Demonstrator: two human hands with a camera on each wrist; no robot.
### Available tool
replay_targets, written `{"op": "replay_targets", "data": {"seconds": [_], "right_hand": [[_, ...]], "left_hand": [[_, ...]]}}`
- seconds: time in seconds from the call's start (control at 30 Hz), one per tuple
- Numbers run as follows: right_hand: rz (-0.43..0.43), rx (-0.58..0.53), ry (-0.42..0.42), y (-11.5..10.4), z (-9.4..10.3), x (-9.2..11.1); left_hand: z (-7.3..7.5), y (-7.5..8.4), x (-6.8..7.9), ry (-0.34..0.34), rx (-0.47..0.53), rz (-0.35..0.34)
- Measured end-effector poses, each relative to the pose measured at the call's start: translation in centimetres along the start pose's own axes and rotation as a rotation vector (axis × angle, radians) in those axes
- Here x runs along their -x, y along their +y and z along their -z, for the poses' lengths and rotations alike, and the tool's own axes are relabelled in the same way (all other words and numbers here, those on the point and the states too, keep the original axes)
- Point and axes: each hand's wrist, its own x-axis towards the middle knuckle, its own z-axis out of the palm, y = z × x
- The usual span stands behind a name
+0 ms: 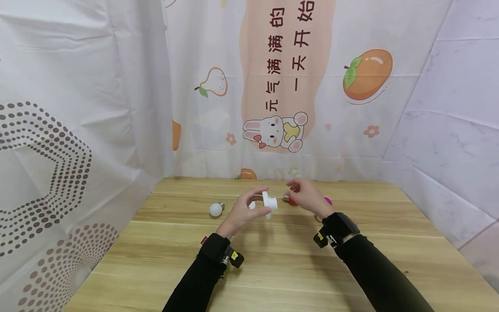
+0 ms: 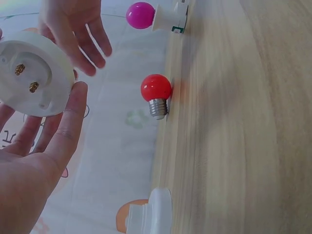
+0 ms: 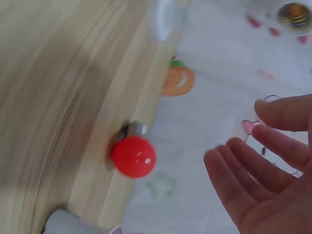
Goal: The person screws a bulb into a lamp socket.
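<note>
My left hand (image 1: 242,213) grips a white lamp socket (image 1: 267,204) by its round base, thumb and fingers at opposite edges, above the table. Two brass screws show on the base's underside in the left wrist view; the brass-coloured inside of its mouth shows in the right wrist view. My right hand (image 1: 307,197) hovers just right of the socket, fingers loosely bent with nothing in them. Below it lies a red bulb (image 3: 134,157) with a silver screw cap, on the table. Beside that, a magenta bulb (image 2: 140,15) sits in another white socket (image 2: 168,19).
A white bulb (image 1: 215,210) lies on the wooden table (image 1: 156,260) to the left. Another white socket (image 2: 161,212) stands behind my left hand, partly hidden in the head view. Printed curtains (image 1: 218,130) hang along the back and both sides of the table.
</note>
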Motion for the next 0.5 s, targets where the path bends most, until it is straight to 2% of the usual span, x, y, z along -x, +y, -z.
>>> {"op": "replay_targets", "data": {"seconds": [0.2,0.3,0.5], "right_hand": [[0.036,0.220,0.012,0.9,-0.6,-1.8],[0.033,0.295,0.001,1.4,-1.0,-2.5],[-0.039,0.325,-0.072,2.3,-2.0,-3.4]], "left_hand": [[-0.1,-0.1,0.1,0.000,0.021,0.000],[-0.2,-0.2,0.2,-0.003,0.022,0.003],[-0.5,-0.4,0.4,-0.022,0.011,0.011]]}}
